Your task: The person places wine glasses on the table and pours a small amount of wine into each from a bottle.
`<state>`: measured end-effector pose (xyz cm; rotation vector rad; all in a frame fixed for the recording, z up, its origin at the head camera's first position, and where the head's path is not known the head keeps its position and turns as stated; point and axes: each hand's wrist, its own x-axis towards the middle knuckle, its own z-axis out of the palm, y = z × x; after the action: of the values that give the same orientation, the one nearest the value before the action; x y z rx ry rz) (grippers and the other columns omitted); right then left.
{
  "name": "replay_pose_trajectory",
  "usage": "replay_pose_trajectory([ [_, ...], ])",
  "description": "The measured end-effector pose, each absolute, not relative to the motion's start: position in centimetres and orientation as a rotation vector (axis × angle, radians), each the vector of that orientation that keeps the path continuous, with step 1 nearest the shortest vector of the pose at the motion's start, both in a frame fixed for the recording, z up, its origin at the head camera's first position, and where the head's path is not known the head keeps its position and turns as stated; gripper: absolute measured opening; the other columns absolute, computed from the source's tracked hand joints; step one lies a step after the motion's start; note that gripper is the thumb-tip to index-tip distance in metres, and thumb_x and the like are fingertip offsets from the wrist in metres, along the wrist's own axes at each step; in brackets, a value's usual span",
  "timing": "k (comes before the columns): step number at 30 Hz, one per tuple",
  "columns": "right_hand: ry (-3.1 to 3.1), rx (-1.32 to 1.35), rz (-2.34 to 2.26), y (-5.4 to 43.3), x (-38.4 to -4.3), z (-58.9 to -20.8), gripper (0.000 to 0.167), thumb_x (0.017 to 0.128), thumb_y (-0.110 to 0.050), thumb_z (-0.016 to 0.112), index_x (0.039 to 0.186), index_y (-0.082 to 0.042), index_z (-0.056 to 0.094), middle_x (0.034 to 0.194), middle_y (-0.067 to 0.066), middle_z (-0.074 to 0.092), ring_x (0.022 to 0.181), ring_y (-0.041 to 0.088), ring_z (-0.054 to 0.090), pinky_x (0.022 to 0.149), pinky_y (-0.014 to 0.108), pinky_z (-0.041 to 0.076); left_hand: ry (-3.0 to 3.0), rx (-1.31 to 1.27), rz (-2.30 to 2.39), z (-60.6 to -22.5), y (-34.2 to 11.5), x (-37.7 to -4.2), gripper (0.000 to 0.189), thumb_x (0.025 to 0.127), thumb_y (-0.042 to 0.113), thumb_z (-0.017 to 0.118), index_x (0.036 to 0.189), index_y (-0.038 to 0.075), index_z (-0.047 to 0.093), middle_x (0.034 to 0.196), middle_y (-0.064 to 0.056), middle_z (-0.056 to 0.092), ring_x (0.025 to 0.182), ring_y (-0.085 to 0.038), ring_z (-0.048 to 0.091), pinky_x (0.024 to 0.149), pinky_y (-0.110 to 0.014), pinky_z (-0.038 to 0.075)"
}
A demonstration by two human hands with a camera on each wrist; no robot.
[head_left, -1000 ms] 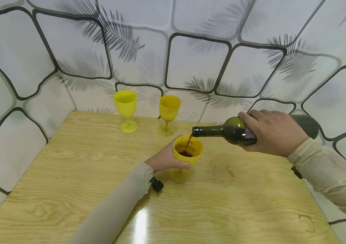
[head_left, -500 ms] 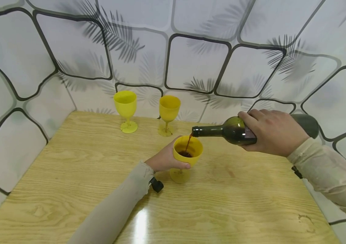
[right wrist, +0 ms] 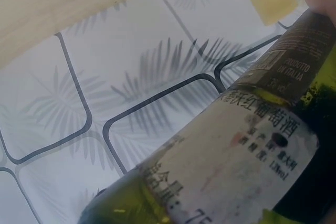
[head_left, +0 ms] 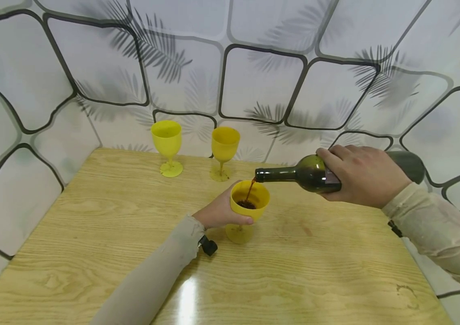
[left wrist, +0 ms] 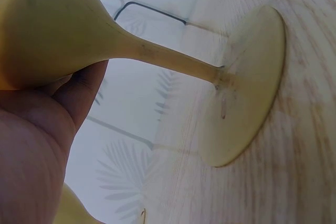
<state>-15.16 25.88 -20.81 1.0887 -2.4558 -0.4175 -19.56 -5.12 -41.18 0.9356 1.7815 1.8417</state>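
My left hand (head_left: 227,211) grips the bowl of a yellow goblet (head_left: 260,212), its thumb across the near side. In the left wrist view the goblet's stem (left wrist: 168,59) and round foot (left wrist: 252,90) show, the foot at the wooden surface. My right hand (head_left: 361,174) holds a dark green wine bottle (head_left: 315,174) on its side, neck pointing left over the goblet's rim. A thin stream of dark red liquid (head_left: 249,192) runs from the mouth into the bowl, where dark liquid with bubbles has collected. A printed white label (right wrist: 231,156) shows on the bottle in the right wrist view.
Two more yellow goblets stand upright at the table's back edge, a brighter one (head_left: 167,142) on the left and another (head_left: 225,144) behind my left hand. The wooden table (head_left: 295,280) meets a patterned wall (head_left: 262,81).
Both hands, the goblet and the bottle keep their places. The stream goes on running, and the liquid's surface in the goblet looks more bubbly than a second ago.
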Motion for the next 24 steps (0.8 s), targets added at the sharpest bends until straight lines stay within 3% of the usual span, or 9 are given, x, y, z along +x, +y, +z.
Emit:
replay_pose_trajectory([
  [24, -2.465, 1.098, -0.406, 26.01, -15.15, -21.45, 0.079, 0.060, -0.051, 0.091, 0.117, -0.010, 0.055, 0.084, 0.007, 0.061, 0.066, 0.023, 0.061, 0.056, 0.044, 0.054, 1.831, 0.925, 1.830, -41.04, -5.08, -19.45, 0.079, 0.082, 0.012, 0.086, 0.147, 0.018, 0.041, 0.138, -0.005, 0.055, 0.124, -0.022, 0.056, 0.109, -0.040, 0.045],
])
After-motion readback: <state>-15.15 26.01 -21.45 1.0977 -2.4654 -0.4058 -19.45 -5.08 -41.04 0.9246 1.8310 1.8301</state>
